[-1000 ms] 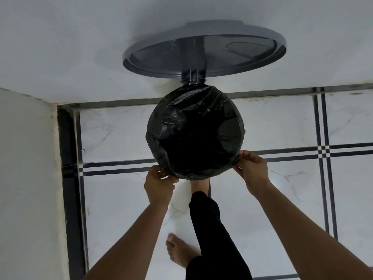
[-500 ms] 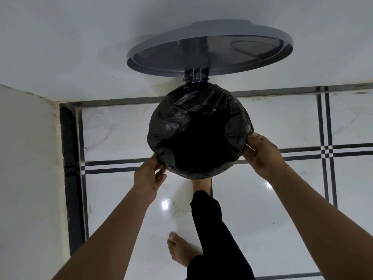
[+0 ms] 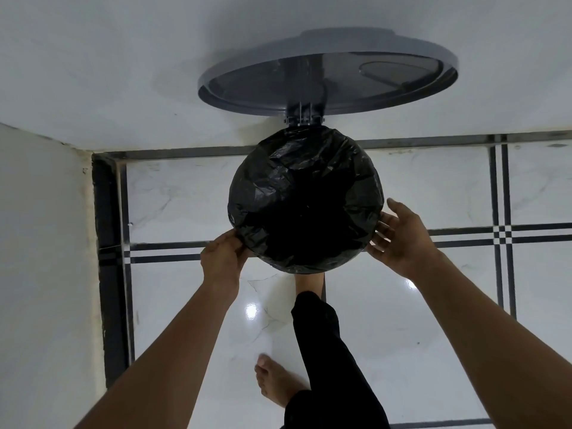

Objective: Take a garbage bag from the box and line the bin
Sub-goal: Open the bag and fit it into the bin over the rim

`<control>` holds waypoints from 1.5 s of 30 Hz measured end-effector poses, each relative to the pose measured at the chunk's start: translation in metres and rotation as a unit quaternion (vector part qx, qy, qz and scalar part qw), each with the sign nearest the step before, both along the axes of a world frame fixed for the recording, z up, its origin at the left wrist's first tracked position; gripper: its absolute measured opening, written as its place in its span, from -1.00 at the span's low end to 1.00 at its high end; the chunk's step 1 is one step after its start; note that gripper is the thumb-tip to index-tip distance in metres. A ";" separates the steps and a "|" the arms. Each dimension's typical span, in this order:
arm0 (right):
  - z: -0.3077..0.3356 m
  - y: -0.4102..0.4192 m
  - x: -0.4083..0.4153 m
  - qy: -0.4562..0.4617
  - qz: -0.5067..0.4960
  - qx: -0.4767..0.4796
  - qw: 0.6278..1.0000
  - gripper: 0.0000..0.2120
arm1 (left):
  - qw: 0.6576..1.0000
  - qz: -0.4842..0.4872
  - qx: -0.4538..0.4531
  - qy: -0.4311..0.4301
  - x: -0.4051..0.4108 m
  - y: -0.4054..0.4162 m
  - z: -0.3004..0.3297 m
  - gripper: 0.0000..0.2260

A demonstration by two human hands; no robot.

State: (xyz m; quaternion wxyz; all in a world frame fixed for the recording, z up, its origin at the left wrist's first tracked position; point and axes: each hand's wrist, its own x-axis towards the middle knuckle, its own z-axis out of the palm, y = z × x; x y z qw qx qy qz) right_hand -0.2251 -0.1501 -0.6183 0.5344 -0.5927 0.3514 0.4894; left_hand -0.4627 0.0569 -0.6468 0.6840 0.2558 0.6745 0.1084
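Note:
A round bin stands on the floor against the wall, seen from straight above. A black garbage bag covers its mouth and is folded over the rim all round. The grey lid stands open, leaning back on the wall on its hinge. My left hand pinches the bag's edge at the lower left of the rim. At the lower right of the rim my right hand is spread flat, fingers apart, fingertips against the bag. The box is not in view.
A white wall runs behind the bin and another on the left, meeting in a corner. The glossy white tiled floor has dark border lines. My leg in black trousers reaches under the bin's front; my other bare foot stands nearer.
My left hand has closed on the bag's edge at the lower left. My right hand has opened, its fingers now spread against the rim's right side.

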 end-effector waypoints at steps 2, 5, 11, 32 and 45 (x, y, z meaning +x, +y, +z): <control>-0.001 0.001 0.003 0.011 -0.002 -0.002 1.000 -0.75 | 0.999 0.034 -0.027 -0.028 0.002 0.002 0.002 -0.73; -0.003 0.001 0.008 0.017 -0.016 -0.001 1.000 -0.88 | 0.997 0.043 -0.042 -0.044 0.003 0.005 0.003 -0.82; -0.005 -0.002 0.010 0.022 -0.045 -0.004 0.999 -0.94 | 0.999 0.021 -0.032 0.014 0.006 0.010 -0.006 -0.79; 0.007 0.005 0.010 0.052 -0.008 -0.019 0.998 -0.74 | 0.995 0.090 -0.014 -0.036 0.013 0.004 0.009 -0.89; 0.006 0.019 0.008 0.103 -0.040 -0.040 0.993 -0.46 | 0.977 0.090 -0.186 -0.056 0.010 0.010 0.015 -0.63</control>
